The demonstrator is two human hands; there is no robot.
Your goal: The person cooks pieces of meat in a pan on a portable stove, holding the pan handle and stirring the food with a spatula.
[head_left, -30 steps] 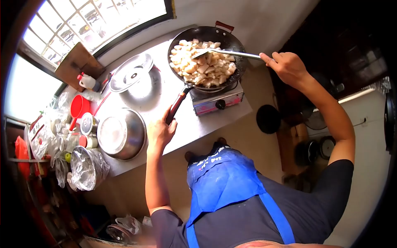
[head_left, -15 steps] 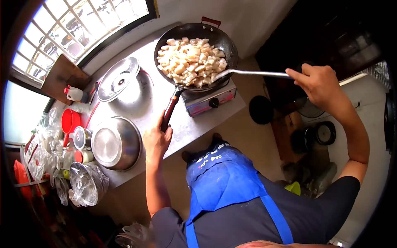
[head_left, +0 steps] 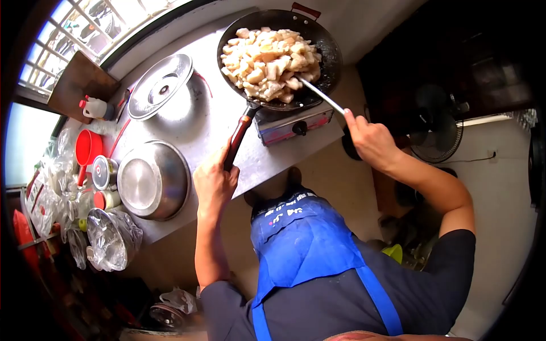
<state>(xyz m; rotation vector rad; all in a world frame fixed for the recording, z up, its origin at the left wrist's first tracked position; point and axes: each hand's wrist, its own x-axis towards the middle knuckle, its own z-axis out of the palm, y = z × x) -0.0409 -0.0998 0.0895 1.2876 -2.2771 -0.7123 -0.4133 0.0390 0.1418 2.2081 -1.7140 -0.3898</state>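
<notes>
A dark wok [head_left: 326, 65] sits on a portable gas stove [head_left: 293, 126], heaped with pale, browned-edged chunks of food [head_left: 267, 57]. My left hand [head_left: 216, 181] is closed around the wok's long wooden handle [head_left: 238, 139]. My right hand [head_left: 372, 139] grips the end of a long metal utensil [head_left: 323, 95], probably a spatula. Its working end is buried under the chunks at the near right side of the wok, so its shape is hidden. A small red loop handle [head_left: 306, 10] stands on the wok's far rim.
Left of the wok, a metal lid [head_left: 149, 91] and an upturned steel bowl [head_left: 149, 181] rest on the counter [head_left: 267, 159]. Beyond are a red ladle-like cup [head_left: 89, 146], jars, a bottle [head_left: 95, 108] and a brown board [head_left: 79, 85]. A fan [head_left: 437, 133] stands at right.
My right hand has moved left and nearer the wok, pushing the utensil deeper into the chunks, which have shifted. My left hand keeps its hold. The camera view has shifted slightly.
</notes>
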